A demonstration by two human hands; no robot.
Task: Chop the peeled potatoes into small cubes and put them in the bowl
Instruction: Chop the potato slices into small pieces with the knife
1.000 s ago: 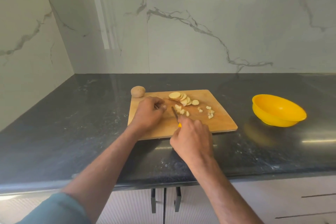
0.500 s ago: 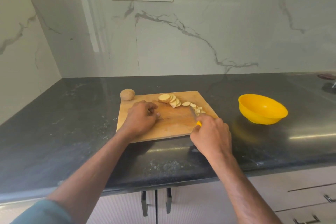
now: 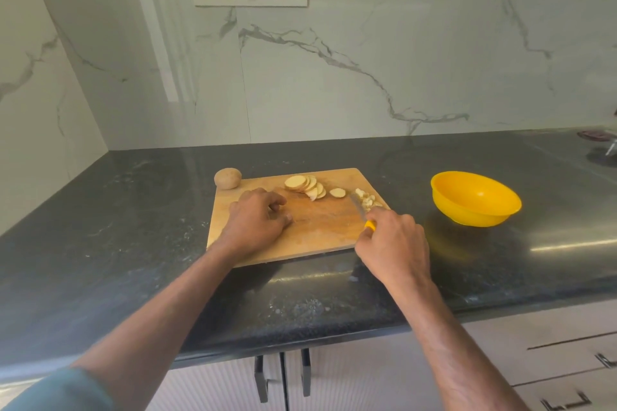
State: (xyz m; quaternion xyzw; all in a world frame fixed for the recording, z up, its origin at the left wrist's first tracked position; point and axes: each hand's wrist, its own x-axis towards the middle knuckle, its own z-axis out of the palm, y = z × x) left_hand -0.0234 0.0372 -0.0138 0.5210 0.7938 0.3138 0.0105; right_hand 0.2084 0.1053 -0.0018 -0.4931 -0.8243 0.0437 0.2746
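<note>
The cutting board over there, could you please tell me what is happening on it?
A person is chopping potato on the cutting board. Their right hand grips a yellow-handled knife, its blade beside a pile of small cubes near the board's right edge. The left hand rests on the board. Slices wait uncut; the yellow bowl looks empty.

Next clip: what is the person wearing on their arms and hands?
Both hands, left hand and right hand, are bare: no gloves, and no rings or watch show. The forearms are uncovered. A teal sleeve shows at the left upper arm; no sleeve shows on the right.
</note>
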